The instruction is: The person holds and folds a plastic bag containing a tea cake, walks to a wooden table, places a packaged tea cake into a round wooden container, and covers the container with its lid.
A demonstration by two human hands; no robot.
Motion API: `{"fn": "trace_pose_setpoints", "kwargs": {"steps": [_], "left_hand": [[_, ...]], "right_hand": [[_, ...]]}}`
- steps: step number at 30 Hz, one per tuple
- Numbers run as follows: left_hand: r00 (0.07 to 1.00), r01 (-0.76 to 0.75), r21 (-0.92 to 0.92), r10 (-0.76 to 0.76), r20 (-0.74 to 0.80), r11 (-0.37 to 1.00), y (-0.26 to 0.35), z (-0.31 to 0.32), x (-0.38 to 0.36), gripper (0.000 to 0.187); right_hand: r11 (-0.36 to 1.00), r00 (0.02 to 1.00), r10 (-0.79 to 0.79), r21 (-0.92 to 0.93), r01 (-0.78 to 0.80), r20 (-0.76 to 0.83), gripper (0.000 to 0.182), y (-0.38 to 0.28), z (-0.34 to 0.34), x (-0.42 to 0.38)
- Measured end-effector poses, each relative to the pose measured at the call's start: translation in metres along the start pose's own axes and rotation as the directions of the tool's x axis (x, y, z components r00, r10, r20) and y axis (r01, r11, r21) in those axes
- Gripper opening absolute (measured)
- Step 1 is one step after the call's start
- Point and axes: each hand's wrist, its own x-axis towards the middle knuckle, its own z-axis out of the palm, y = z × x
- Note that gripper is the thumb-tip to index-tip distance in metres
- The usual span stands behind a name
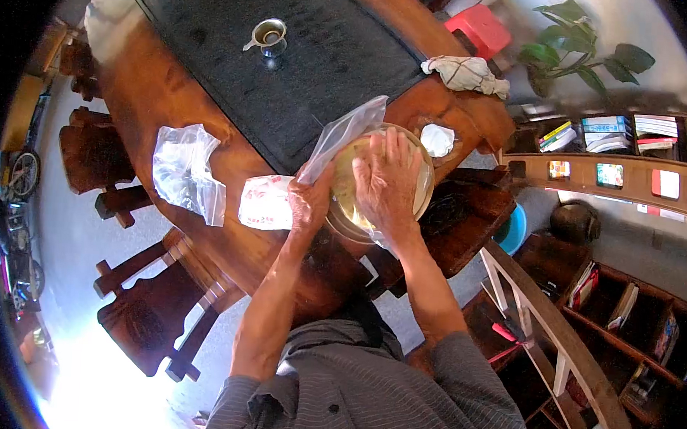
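Observation:
A round, flat, golden-beige disc, like a plate or shallow tin, lies at the table's near edge with clear plastic over it. My right hand rests flat on top of it, fingers stretched out. At the disc's left rim my left hand is closed around a clear plastic bag, whose loose end sticks up beyond the fingers. Just left of that hand is a white packet with red print. Farther left lies another clear plastic bag, crumpled.
A black tea tray is set in the wooden table, with a metal strainer on a cup upon it. A crumpled white tissue and a folded cloth lie to the right. Wooden stools stand left; shelves right.

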Motion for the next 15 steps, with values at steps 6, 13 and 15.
{"fn": "trace_pose_setpoints", "kwargs": {"steps": [6,13,15], "left_hand": [[0.998,-0.040,0.149,0.046,-0.032,0.988,0.017,0.002,-0.008,0.031],[0.949,-0.314,0.089,0.311,0.041,0.945,-0.006,0.002,0.001,0.038],[0.934,-0.357,0.115,0.353,0.053,0.927,-0.004,-0.001,0.002,0.040]], "right_hand": [[0.996,0.966,-0.094,0.015,0.093,0.242,0.046,-0.013,0.029,0.002],[0.993,0.968,-0.116,0.023,0.114,0.221,0.051,-0.010,0.031,0.002],[0.988,0.970,-0.101,0.139,0.072,0.219,0.046,-0.010,0.022,0.007]]}}
